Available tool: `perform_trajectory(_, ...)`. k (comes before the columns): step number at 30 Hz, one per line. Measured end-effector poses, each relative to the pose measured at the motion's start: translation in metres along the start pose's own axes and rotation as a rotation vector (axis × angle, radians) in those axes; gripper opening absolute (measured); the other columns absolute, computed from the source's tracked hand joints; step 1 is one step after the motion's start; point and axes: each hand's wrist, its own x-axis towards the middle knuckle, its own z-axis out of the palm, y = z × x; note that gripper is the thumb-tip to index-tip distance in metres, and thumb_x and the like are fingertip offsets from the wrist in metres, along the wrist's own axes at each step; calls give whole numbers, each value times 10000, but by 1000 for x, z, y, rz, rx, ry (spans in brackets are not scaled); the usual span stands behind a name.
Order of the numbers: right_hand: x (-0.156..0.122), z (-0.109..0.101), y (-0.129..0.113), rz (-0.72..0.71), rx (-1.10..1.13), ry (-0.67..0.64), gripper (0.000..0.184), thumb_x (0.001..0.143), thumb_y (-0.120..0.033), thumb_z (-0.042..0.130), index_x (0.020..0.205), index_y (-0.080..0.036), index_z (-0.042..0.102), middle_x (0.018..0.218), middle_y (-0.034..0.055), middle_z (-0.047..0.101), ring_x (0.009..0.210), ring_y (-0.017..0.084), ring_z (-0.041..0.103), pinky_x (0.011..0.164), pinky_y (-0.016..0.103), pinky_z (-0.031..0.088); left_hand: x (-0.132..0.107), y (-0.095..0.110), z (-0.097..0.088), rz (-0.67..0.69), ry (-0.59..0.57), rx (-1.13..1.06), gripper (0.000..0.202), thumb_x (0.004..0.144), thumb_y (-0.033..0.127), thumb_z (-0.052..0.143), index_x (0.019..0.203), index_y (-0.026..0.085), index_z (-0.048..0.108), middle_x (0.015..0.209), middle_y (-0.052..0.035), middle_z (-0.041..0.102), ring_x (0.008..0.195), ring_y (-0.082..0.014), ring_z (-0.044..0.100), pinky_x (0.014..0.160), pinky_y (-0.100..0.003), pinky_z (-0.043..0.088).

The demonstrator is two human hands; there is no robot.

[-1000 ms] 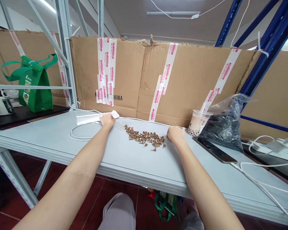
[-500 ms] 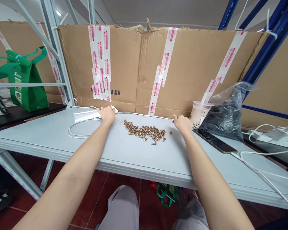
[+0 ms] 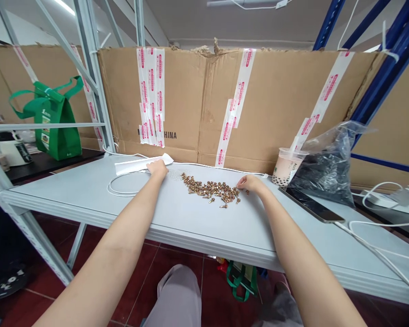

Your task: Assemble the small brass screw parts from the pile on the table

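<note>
Right hand (image 3: 251, 184) moved in against the gold screws (image 3: 209, 190), fingers curled low, left hand (image 3: 157, 169) lying flat

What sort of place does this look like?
Probably a warehouse or stockroom: blue steel shelving racks, a large taped cardboard sheet, and loose gold-coloured screws on a grey metal shelf.
</note>
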Motion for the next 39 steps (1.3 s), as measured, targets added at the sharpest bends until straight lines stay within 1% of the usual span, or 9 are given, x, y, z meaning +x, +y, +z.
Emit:
perform_trajectory(3,1,-1,-2,34,-86,-111,127,625,-228,614,713,-161,677,558,17,613,564,120,564,602,224,412,2,0,3,21,1,-8,302,683,240,584,977,174,585,1058,-138,582,1022,-277,492,836,-364,286)
perform_trajectory(8,0,-2,-4,25,-186,-76,158,657,-263,584,757,-174,667,614,34,628,636,145,585,619,238,400,6,-1,6,19,9,-16,299,708,184,519,1001,152,572,1055,-149,580,1034,-272,488,836,-360,293)
perform_trajectory(13,0,-2,-4,33,-149,45,153,650,-271,574,731,-176,663,738,56,652,714,159,585,620,238,384,3,-3,3,11,11,-42,258,724,218,511,960,146,584,1042,-155,582,1022,-273,498,825,-361,302)
perform_trajectory(19,-9,-8,-13,-38,-160,377,217,743,-294,452,837,-209,629,836,52,653,826,196,566,739,314,326,-3,-2,-2,33,-3,-102,199,636,195,609,831,159,616,996,-148,603,1016,-283,502,821,-361,299)
perform_trajectory(25,-16,-9,-19,-133,-159,428,224,790,-308,398,852,-197,582,874,46,647,834,208,555,782,340,263,-2,-4,-1,58,37,-220,99,652,149,578,736,141,630,938,-158,622,1028,-296,493,854,-390,275)
perform_trajectory(28,-15,-9,-20,-136,-47,479,253,784,-301,421,988,-196,527,868,40,650,849,212,559,779,330,286,0,-4,-3,66,42,-336,79,636,188,617,701,153,646,907,-136,639,989,-290,520,850,-388,298)
perform_trajectory(32,-14,-8,-27,-186,210,563,397,766,-246,430,1151,-148,420,893,59,643,801,175,575,737,282,363,-6,15,-9,214,4,-672,212,728,307,558,882,192,648,933,-47,654,880,-180,580,772,-275,396)
perform_trajectory(36,-19,-6,-44,-286,421,508,231,751,-221,418,878,-136,592,872,70,647,765,141,589,769,247,406,-35,54,-10,399,-40,-910,265,743,330,544,942,180,634,958,-29,650,859,-130,584,779,-232,419)
perform_trajectory(39,-25,-3,-60,-303,685,387,239,738,-242,439,876,-134,601,847,72,657,747,144,610,710,251,456,-62,80,-7,566,-273,-1263,272,634,347,647,812,143,667,889,-75,664,855,-177,586,810,-289,418)
